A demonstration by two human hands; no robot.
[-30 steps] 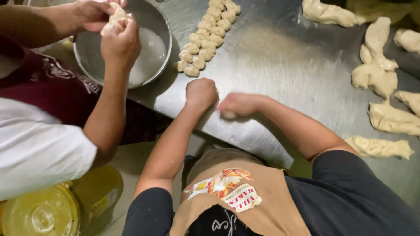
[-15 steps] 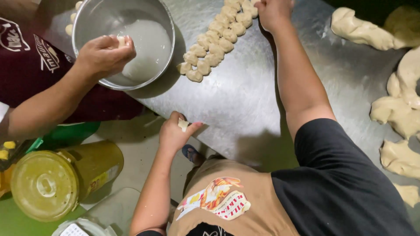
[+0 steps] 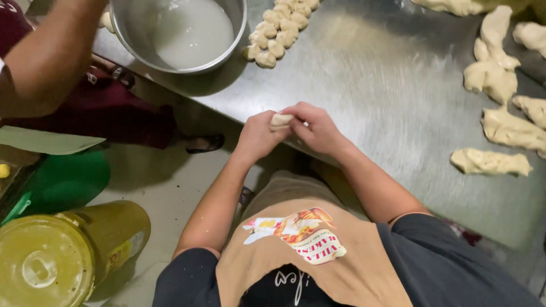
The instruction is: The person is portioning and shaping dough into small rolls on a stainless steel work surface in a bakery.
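Both hands meet at the near edge of the steel tabletop (image 3: 387, 96), and between them sits a small piece of dough (image 3: 281, 119), pale and about bite-sized. The left hand (image 3: 257, 136) cups it from the left with its fingers curled around it, and the right hand (image 3: 316, 128) presses in from the other side, fingertips pinched on the same lump, so both hands are clamped on the 1 piece, held just above the tabletop edge rather than resting on it. The step in hand looks like shaping: the lump is being rolled or pinched into form between the fingers. Judging by the row of shaped dough pieces (image 3: 276, 35) lying close-packed in a line at the far side, just beside the metal bowl (image 3: 128, 34) of cloudy white liquid, the next move calls for a reach forward across the bare steel and a gentle release beside the end of that row, without squashing the piece or its neighbours. To the right lie several larger raw dough strips (image 3: 490, 161), apart from one another. Another person's arm (image 3: 45, 54) crosses the upper left corner, near the bowl. A yellow lidded bucket (image 3: 62, 256) stands on the floor, lower left.
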